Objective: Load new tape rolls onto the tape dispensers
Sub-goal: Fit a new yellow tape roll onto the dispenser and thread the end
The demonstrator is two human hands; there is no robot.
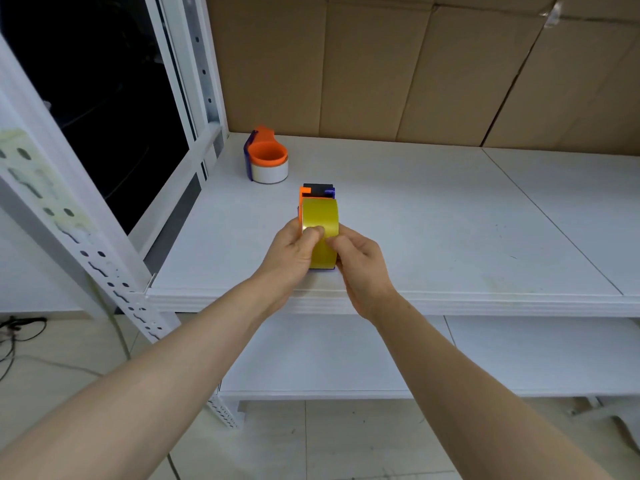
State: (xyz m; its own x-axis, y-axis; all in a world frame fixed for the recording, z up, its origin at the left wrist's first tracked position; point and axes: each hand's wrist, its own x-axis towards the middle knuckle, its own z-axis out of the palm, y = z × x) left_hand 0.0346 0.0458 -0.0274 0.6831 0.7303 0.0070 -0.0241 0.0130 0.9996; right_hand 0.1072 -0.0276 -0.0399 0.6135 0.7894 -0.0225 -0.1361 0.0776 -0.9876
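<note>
A yellow tape roll (320,216) sits upright in an orange, blue and black tape dispenser (318,192) near the front edge of the white shelf (433,216). My left hand (294,251) grips the roll's left side, thumb pressed on its curved face. From the right, my right hand (360,268) pinches the roll's surface with thumb and finger. A second orange and blue dispenser (266,155) lies on its side at the back left, with a white tape roll (270,171) on its hub.
Cardboard boxes (415,64) form a wall behind the shelf. A white perforated rack post (76,244) stands at the left beside a dark window (97,98). A lower shelf (329,358) and tiled floor with cables (20,334) lie below.
</note>
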